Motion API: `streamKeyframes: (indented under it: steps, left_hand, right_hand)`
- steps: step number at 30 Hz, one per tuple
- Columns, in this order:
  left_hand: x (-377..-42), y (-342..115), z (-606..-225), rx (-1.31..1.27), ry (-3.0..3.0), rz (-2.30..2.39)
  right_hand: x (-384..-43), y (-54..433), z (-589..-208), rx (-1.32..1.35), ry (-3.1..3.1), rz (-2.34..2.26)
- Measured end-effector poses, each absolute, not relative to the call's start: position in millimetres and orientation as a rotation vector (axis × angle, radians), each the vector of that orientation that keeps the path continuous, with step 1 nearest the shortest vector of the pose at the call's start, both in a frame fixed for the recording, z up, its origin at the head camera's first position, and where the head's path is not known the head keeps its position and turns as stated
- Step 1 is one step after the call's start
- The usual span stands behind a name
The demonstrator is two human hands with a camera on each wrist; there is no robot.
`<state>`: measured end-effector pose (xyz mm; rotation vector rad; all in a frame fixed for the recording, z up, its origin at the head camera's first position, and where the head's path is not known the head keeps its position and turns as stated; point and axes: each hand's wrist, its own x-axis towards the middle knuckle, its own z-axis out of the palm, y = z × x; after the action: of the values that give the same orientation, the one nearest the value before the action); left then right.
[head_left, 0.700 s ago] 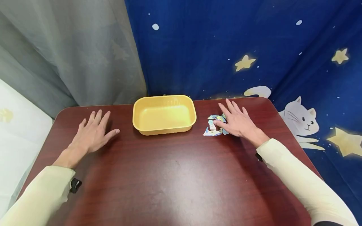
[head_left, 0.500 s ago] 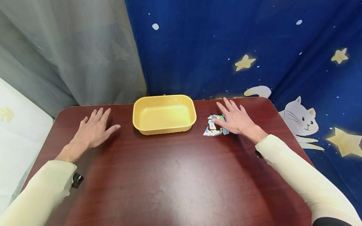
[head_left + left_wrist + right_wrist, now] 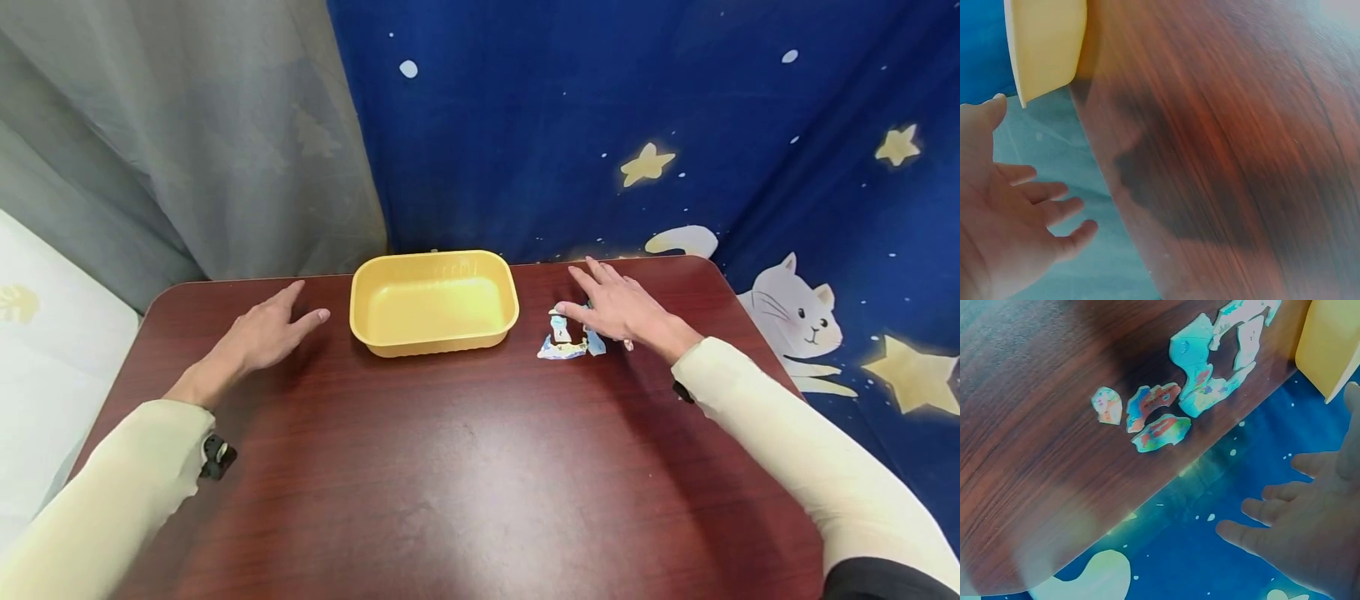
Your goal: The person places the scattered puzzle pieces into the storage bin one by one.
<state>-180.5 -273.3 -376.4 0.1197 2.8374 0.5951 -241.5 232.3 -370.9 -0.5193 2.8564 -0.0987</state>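
Note:
My left hand [image 3: 264,333] hovers over the table to the left of a yellow plastic basin [image 3: 435,343], thumb spread and fingers loosely extended, holding nothing. On the basin's other side, my right hand [image 3: 618,307] is held above several flat, colourful, irregular puzzle pieces [image 3: 562,347], partly covering them in the head view. The right wrist view shows the pieces more fully: pale blue ones [image 3: 1191,347] form a rough ring, red and green ones [image 3: 1161,433] lie beside it, and a small one [image 3: 1107,405] sits apart. That hand is empty too, its fingers spread.
The dark red wooden table [image 3: 450,467] has rounded far corners. A grey curtain [image 3: 225,150] and a blue curtain [image 3: 525,125] with stars and a cat hang right behind its far edge. The basin stands at that edge with nothing inside.
My left hand has shifted slightly right and turned, so its fingers now overlap in the head view. My right hand has drifted a little left over the pieces. Basin and pieces stay put.

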Motion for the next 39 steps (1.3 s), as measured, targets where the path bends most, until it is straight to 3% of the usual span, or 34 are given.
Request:
streamKeyframes:
  steps: [14,21,31,39]
  left_hand:
    - [-190.9,-271.0,-367.8,-0.199,2.681,1.110]
    - [-190.5,-265.4,-365.5,-0.299,2.471,1.448]
    - [-193.0,-253.3,-360.7,-0.403,2.283,1.636]
    - [-192.4,-245.8,-361.8,-0.444,2.227,1.632]
  right_hand:
    - [-252.6,229.9,-362.8,-0.374,2.831,-0.480]
    - [-254.4,230.7,-358.6,-0.111,2.769,-0.688]
    - [-256.2,229.7,-363.2,0.165,2.426,-1.131]
    - [-251.6,220.6,-377.1,0.232,2.359,-1.175]
